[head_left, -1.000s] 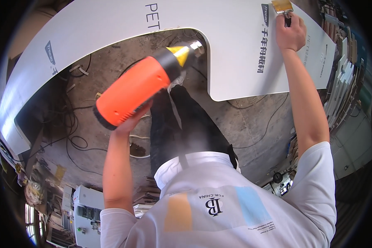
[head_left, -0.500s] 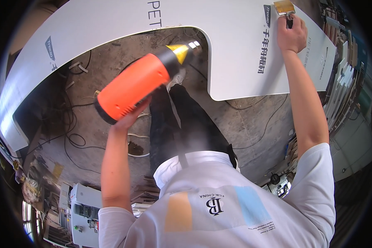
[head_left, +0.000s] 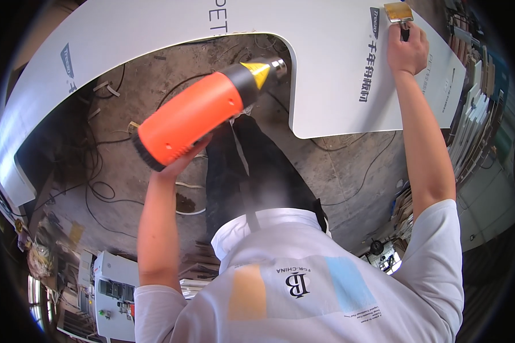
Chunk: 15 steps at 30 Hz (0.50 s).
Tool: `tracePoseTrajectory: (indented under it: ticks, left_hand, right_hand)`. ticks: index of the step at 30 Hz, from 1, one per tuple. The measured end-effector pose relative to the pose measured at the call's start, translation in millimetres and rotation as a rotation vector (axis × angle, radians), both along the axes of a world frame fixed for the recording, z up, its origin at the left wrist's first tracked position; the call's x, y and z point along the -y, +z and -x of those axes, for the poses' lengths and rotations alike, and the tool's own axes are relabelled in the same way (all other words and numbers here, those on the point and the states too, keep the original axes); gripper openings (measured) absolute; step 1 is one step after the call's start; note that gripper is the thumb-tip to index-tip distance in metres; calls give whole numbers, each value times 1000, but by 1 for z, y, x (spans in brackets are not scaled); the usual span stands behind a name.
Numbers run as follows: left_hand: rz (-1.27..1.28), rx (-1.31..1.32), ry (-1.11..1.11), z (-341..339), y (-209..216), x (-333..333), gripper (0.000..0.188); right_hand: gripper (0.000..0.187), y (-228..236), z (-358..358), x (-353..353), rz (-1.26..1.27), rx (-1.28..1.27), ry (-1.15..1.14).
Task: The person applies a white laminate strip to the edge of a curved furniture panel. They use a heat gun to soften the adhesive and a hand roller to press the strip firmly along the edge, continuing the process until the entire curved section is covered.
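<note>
My left hand is closed around the grip of an orange and black heat gun, mostly hidden behind its body. The gun tilts up to the right, its metal nozzle held near the board's inner curved edge. Over at the far right, my right hand grips the black handle of a hand roller. The roller's yellowish-brown cylinder, in a metal frame, sits against the face of a large white curved board with dark print on it.
Black cables lie looped on the dusty concrete floor below the board. Stacks of panels and strips line the right side. A white machine stands at the lower left.
The heat gun has shifted slightly to the right, its nozzle a little lower. My right hand and the roller appear slightly further right, along with a small shift of the whole view.
</note>
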<state>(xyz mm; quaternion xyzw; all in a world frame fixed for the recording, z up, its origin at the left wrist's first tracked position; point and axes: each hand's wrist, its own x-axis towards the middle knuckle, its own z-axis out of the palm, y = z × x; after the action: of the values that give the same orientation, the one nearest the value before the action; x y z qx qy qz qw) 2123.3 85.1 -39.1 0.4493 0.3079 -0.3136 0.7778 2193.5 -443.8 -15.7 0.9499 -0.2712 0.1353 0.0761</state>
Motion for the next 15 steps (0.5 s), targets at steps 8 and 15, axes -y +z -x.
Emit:
tracePoseTrajectory:
  ticks: [8,15]
  left_hand:
    - [140,-20,54,5,2,-5,26]
    - [449,-1,-69,4,2,-17,41]
  right_hand:
    - [47,-1,-2,-2,-19,-2,3]
    - [48,4,0,-4,-36,0,0]
